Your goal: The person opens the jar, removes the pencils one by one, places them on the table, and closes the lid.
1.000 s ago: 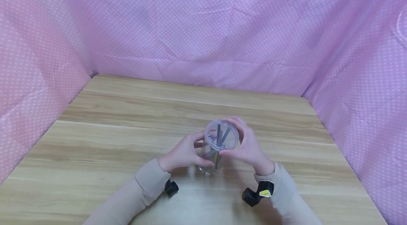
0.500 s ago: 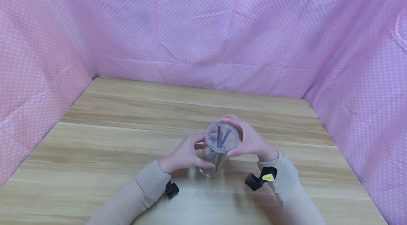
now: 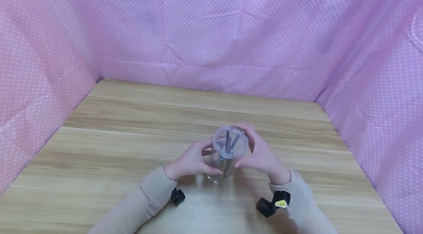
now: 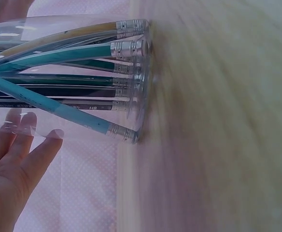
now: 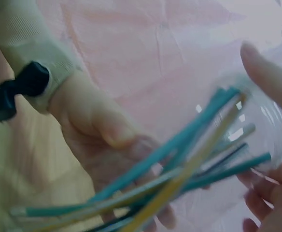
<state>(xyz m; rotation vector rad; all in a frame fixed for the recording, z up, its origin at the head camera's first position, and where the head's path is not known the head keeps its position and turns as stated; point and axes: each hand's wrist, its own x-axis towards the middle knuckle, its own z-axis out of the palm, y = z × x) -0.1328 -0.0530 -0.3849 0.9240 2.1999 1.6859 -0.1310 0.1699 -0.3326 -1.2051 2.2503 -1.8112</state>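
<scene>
A clear plastic jar (image 3: 220,166) stands upright on the table in the head view, with several pencils (image 4: 83,79) inside, teal, dark and yellow, their metal ends at the bottom. Round its top sits a clear round lid (image 3: 230,142). My left hand (image 3: 190,158) grips the jar's body from the left, thumb in front and fingers behind. At the lid's right side, my right hand (image 3: 259,151) curves round the rim. In the right wrist view its thumb (image 5: 266,72) stretches past the lid, and its fingers (image 5: 264,193) curl at the other side.
The wood-grain table (image 3: 115,146) extends around the jar. Pink dotted cloth (image 3: 211,32) hangs at the back and both sides. Each sleeved wrist carries a small black camera, such as the right wrist camera (image 3: 269,206).
My right hand has shifted slightly right and down round the lid, its thumb moving from the rim's front toward the jar's right side. My left hand and the jar stay nearly still.
</scene>
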